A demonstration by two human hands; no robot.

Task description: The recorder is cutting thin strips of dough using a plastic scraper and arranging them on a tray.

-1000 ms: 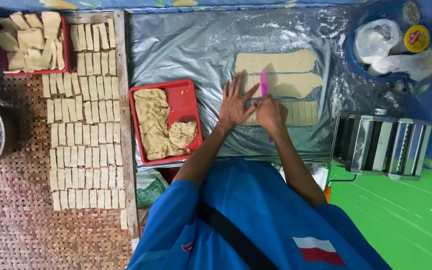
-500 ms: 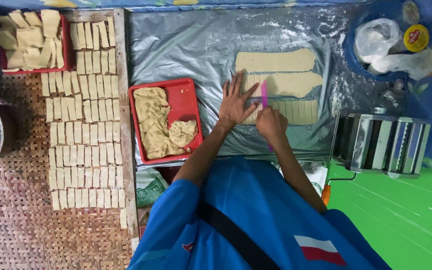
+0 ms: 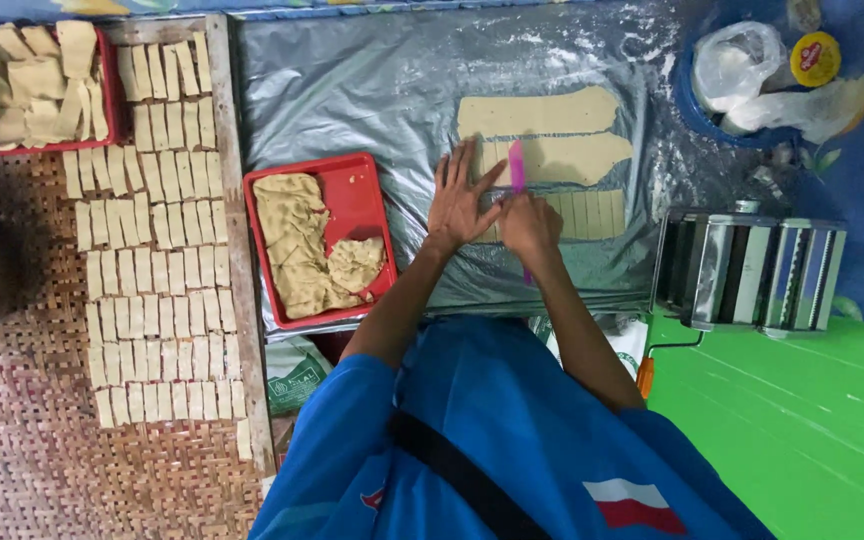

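My left hand (image 3: 462,198) lies flat with fingers spread on the near end of a dough sheet (image 3: 562,158), on the grey plastic sheet (image 3: 352,90). My right hand (image 3: 530,225) is closed around a pink plastic cutter (image 3: 517,168) whose blade stands across the dough just right of my left hand. A row of cut dough strips (image 3: 592,212) lies to the right of my right hand. A longer uncut sheet (image 3: 537,112) lies beyond.
A red tray (image 3: 367,200) with crumpled dough sits left of my hands. Several rows of cut dough rectangles (image 3: 157,250) cover a woven mat. Another red tray (image 3: 37,80) of pieces is far left. A metal pasta roller (image 3: 747,270) stands right; bags and a yellow lid (image 3: 817,58) lie beyond.
My right hand with the pink cutter has shifted slightly left along the dough, closer to my left hand. The left hand stays pressed in place.
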